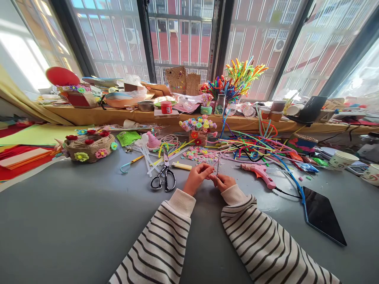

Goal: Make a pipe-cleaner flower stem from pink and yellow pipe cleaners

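A thin dark stem (218, 169) stands almost upright just right of the middle of the frame, its long axis running up and away from the fingertips toward the pile of small pastel pieces (199, 154) beyond. It rises at the right hand (224, 182), the nearer of the two; the left hand (199, 177) comes in from the left side of the stem, its fingertips just beside it. The right hand is mostly closed, fingers curled and their tips pinched around the stem's lower part. The left hand is drawn together too, thumb and forefinger nearly meeting; whether something small sits between them, or they touch the stem, is too fine to tell. Left of the hands, near mid-frame, lie black-handled scissors (165, 169) and a pale yellow stick (182, 166); to the right lies a pink glue gun (258, 170), apart from both hands.
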{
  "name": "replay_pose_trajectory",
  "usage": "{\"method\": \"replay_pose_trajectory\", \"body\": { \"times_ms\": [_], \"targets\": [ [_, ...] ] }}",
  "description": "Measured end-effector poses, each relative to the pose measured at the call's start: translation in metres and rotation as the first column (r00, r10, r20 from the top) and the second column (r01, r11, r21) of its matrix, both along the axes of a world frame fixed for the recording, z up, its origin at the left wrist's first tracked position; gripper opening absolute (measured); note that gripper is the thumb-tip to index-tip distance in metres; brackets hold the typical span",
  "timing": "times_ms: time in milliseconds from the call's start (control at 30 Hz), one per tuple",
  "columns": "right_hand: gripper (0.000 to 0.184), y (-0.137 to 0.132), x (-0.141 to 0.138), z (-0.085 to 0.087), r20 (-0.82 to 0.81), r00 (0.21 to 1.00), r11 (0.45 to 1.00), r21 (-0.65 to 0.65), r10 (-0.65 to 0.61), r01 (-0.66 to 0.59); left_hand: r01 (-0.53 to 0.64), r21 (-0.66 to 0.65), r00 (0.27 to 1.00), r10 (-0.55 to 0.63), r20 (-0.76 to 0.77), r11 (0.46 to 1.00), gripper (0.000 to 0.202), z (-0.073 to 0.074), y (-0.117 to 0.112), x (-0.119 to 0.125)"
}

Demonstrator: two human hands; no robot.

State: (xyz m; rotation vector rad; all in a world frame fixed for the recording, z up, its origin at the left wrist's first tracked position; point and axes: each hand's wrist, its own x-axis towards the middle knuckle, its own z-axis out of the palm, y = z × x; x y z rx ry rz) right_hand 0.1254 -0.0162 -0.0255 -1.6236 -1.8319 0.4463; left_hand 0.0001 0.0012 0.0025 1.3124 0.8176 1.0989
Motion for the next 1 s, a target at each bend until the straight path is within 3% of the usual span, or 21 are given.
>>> {"method": "replay_pose_trajectory", "body": {
  "times_ms": [467, 800, 1000],
  "targets": [
    [0.061, -0.0028, -0.0026, 0.0041, -0.033, 0.989, 0.989, -0.011, 0.146, -0.146, 0.016, 0.030, 1.000, -0.016, -0.014, 0.999, 0.023, 0.0007, -0.0006, 0.0004],
    [0.046, 0.0011, -0.0009, -0.0018, -0.051, 0.996, 0.998, 0.002, 0.069, -0.069, 0.045, 0.000, 0.999, -0.045, 0.005, 0.999, 0.023, 0.0015, -0.0031, 0.0006],
    [0.050, -0.0013, -0.0020, 0.0006, -0.051, 0.995, 0.996, 0.002, 0.087, -0.087, 0.030, 0.045, 0.999, -0.029, -0.012, 0.999, 0.021, -0.0002, -0.0020, -0.0003]
  ]
}}
